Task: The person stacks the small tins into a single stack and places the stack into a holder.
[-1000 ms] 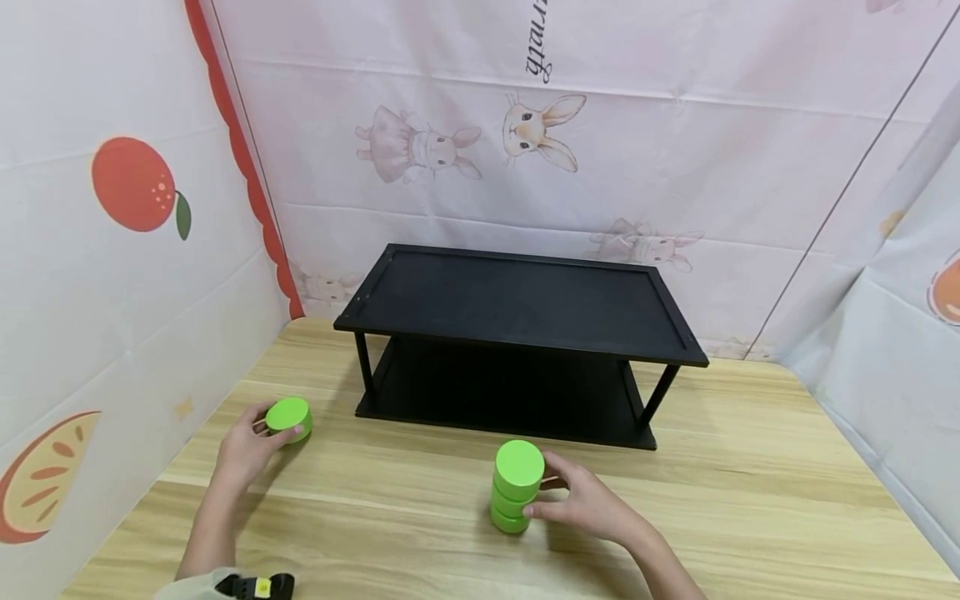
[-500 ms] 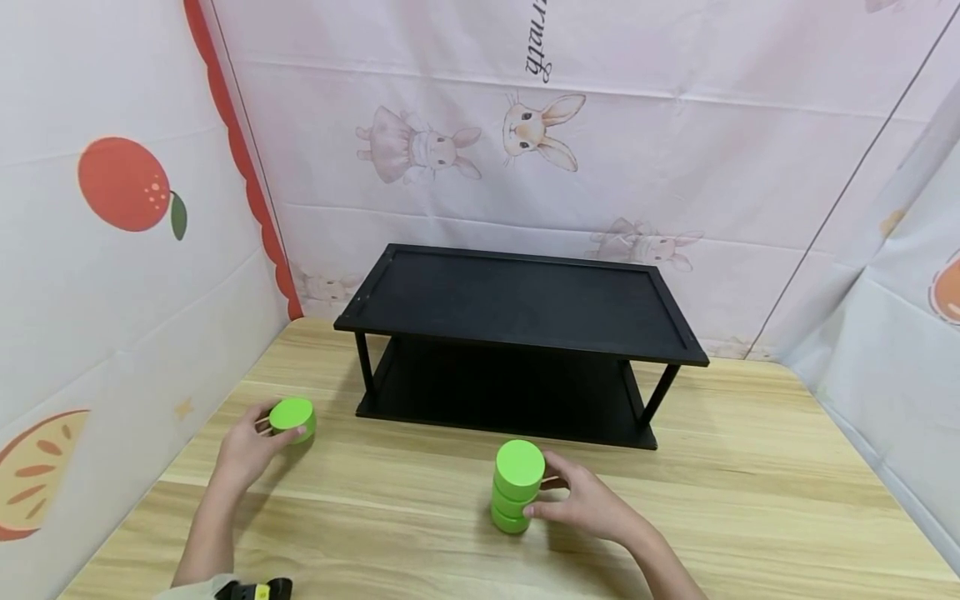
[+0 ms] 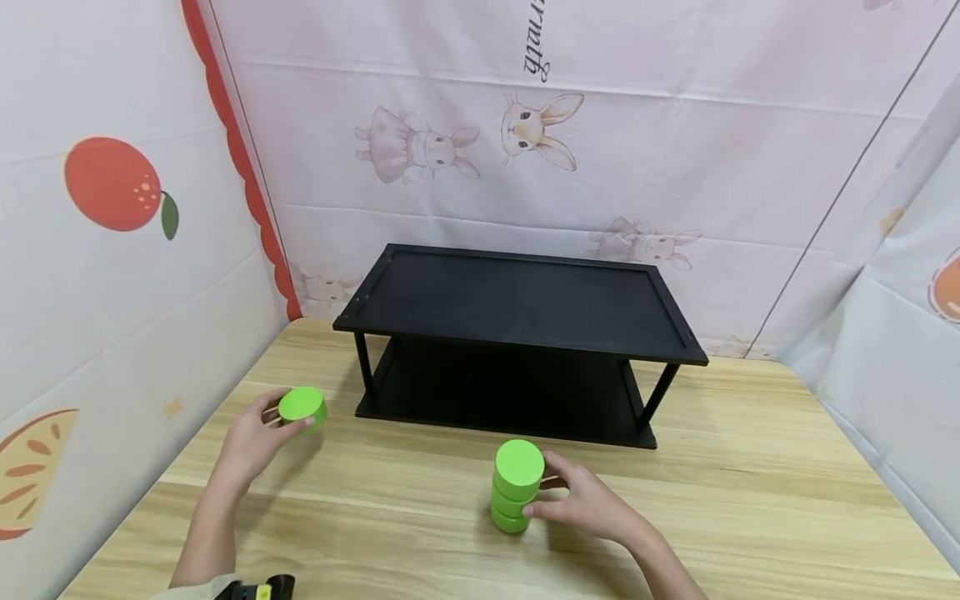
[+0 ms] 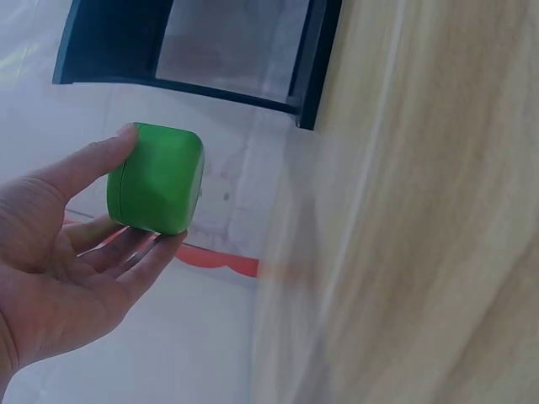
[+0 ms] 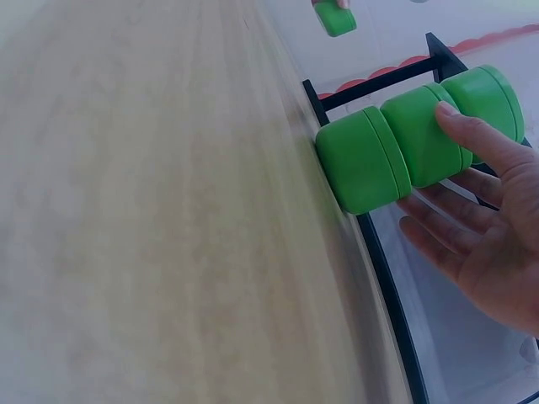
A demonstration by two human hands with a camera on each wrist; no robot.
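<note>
My left hand (image 3: 251, 440) pinches a small round green lidded tin (image 3: 303, 405) between thumb and fingers. In the left wrist view this tin (image 4: 157, 178) is held up off the table, with a gap between it and the wood. Near the table's front middle stands an upright stack of three matching green tins (image 3: 517, 485). My right hand (image 3: 588, 500) holds that stack from its right side. In the right wrist view the thumb lies along the middle tin (image 5: 424, 135) and the fingers sit behind, partly hidden.
A black two-tier rack (image 3: 517, 300) stands at the back of the wooden table (image 3: 765, 500), behind the stack and to the right of my left hand. Printed cloth hangs at the back (image 3: 480, 200), on the left and on the right.
My left hand has moved slightly to the right and up with the green tin, raising it off the table. The right hand and the stack have stayed in place.
</note>
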